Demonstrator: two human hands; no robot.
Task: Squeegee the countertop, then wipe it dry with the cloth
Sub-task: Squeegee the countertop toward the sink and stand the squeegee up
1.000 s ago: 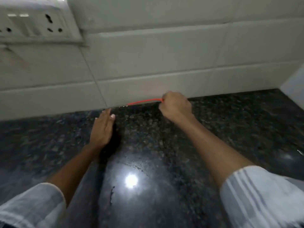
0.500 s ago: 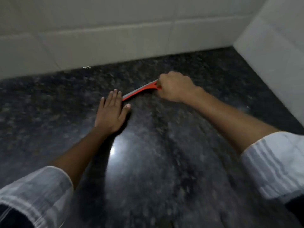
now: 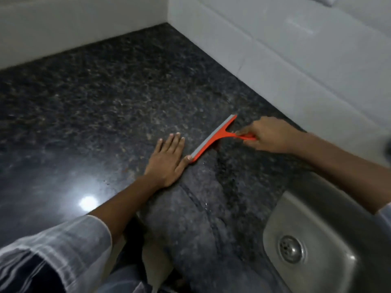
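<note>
While blade sits on granite:
right hand (image 3: pixel 267 136): fingers curled tight round the orange handle
squeegee (image 3: pixel 213 138): blade down on countertop (image 3: pixel 95 98), near the right wall edge, behind the sink (image 3: pixel 330 235)
left hand (image 3: pixel 168 160): flat, fingers spread, holding nothing; thumb touches blade's near end

- The single head view is taken from above, tilted forward and down onto the countertop (image 3: pixel 105 102).
- It is aimed toward the tiled corner (image 3: pixel 168 20), with the sink (image 3: pixel 313 218) at lower right.
- Both forearms are seen close, entering from the bottom edge.
</note>
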